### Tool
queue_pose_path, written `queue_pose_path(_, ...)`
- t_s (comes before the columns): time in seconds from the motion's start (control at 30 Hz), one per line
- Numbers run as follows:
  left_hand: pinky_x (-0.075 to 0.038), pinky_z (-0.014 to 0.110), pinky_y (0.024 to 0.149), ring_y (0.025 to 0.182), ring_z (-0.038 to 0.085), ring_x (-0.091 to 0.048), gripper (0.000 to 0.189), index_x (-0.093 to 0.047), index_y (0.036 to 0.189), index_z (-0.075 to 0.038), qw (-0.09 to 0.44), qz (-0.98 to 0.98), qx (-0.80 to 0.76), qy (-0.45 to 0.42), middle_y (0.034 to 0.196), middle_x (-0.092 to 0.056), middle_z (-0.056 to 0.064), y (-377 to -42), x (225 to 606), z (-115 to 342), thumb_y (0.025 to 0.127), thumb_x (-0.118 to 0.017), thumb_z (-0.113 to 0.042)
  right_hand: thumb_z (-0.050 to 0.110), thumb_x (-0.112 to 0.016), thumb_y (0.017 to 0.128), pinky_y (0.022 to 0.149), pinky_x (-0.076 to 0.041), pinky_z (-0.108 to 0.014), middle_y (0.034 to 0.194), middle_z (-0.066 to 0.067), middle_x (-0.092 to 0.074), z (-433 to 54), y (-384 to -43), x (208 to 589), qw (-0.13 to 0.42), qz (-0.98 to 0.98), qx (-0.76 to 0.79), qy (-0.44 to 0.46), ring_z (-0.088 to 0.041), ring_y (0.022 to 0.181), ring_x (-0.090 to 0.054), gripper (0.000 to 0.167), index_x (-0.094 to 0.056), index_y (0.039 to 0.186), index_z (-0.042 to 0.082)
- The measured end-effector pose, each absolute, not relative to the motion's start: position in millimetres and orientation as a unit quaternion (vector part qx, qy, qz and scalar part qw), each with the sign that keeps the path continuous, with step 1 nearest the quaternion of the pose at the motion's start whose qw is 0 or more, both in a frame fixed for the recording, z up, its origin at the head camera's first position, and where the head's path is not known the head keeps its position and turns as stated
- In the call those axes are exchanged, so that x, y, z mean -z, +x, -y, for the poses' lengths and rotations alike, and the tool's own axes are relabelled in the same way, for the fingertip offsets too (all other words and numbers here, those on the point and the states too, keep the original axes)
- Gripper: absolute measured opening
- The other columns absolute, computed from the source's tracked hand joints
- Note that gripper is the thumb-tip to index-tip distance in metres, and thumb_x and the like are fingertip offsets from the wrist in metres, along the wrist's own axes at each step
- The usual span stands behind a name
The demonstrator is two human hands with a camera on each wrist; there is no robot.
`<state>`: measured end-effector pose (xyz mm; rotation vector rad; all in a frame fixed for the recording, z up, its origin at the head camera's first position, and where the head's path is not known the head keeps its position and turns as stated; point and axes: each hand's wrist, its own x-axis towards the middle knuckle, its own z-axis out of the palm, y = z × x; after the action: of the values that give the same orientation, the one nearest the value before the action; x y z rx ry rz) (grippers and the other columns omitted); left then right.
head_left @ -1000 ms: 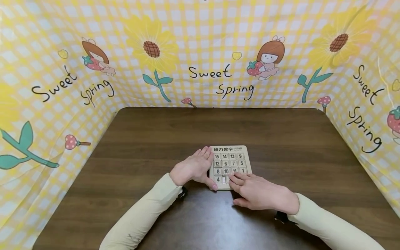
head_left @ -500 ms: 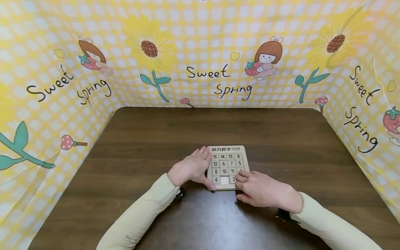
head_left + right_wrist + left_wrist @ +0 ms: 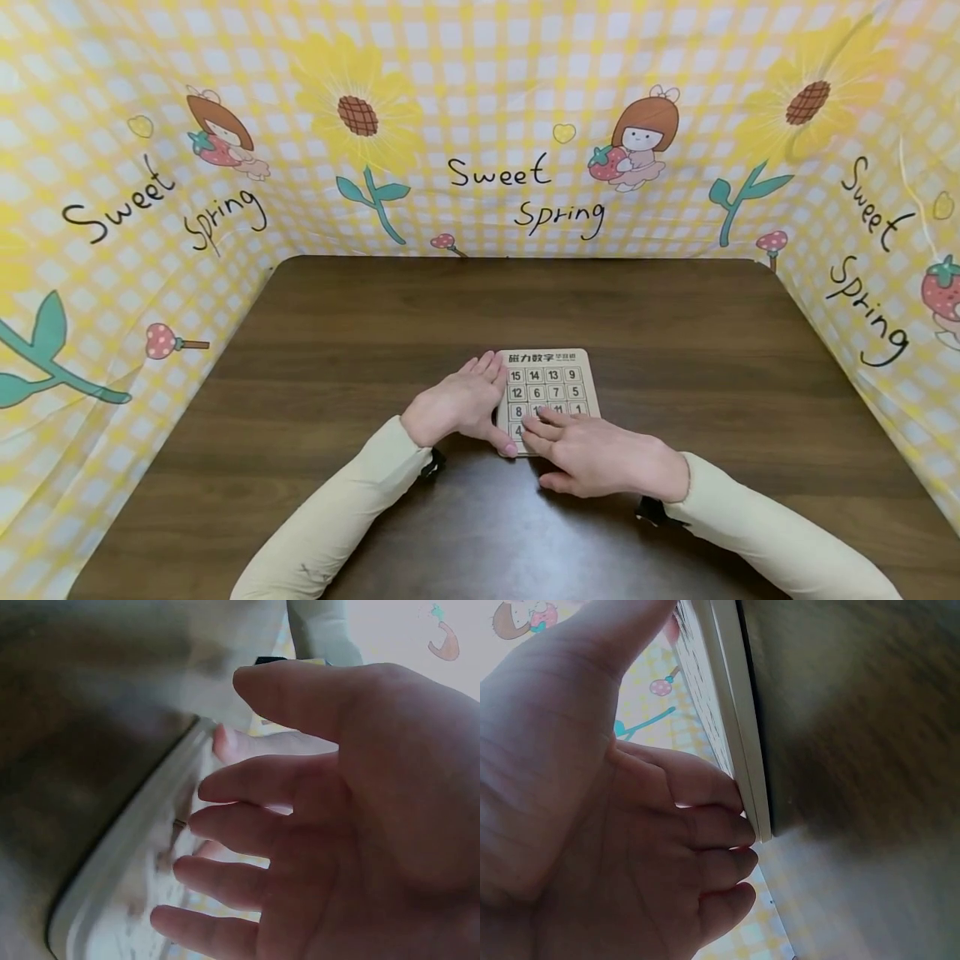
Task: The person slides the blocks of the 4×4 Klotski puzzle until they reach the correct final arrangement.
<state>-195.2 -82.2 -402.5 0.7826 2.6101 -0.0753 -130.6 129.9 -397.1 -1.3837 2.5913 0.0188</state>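
The board (image 3: 590, 392) reads "磁力数字", its tiles (image 3: 552, 392) show 15, 14, 13, 9, 12, 6, 7, 5, 8 (more are partly covered); on the cloth (image 3: 480, 108), "Sweet Spring"

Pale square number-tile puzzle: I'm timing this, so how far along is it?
Seemingly done: the pale square puzzle opens its top row with 15, 14, 13. In hand: the bare left hand lies along its left edge; the bare right hand covers much of the bottom row. Left: probably sorting, since the square tile 9 follows 13 while the square tile 12 starts the row below. Covered tiles can't be judged.
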Motion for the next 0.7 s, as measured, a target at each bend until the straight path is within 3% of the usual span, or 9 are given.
queue_pose_path(0.33, -0.010, 0.040, 0.127, 0.154, 0.029, -0.005, 0.128, -0.016, 0.156, 0.001, 0.210, -0.936, 0.029, 0.280, 0.164, -0.005, 0.019, -197, 402, 81, 0.069, -0.068, -0.077, 0.041, -0.056, 0.098, 0.114, -0.037, -0.055, 0.156, -0.011, -0.039, -129, -133, 404, 0.107, -0.879, 0.007, -0.465, -0.035, 0.146, -0.034, 0.060, -0.045, 0.148, 0.009)
queue_pose_path(0.7, -0.012, 0.040, 0.127, 0.154, 0.030, -0.007, 0.127, -0.017, 0.155, 0.002, 0.202, -0.938, 0.028, 0.281, 0.164, -0.008, 0.020, -196, 404, 80, 0.069, -0.069, -0.076, 0.039, -0.057, 0.098, 0.113, -0.039, -0.052, 0.155, -0.011, -0.041, -140, -132, 405, 0.097, -0.883, 0.010, -0.459, -0.035, 0.144, -0.037, 0.057, -0.048, 0.146, 0.008)
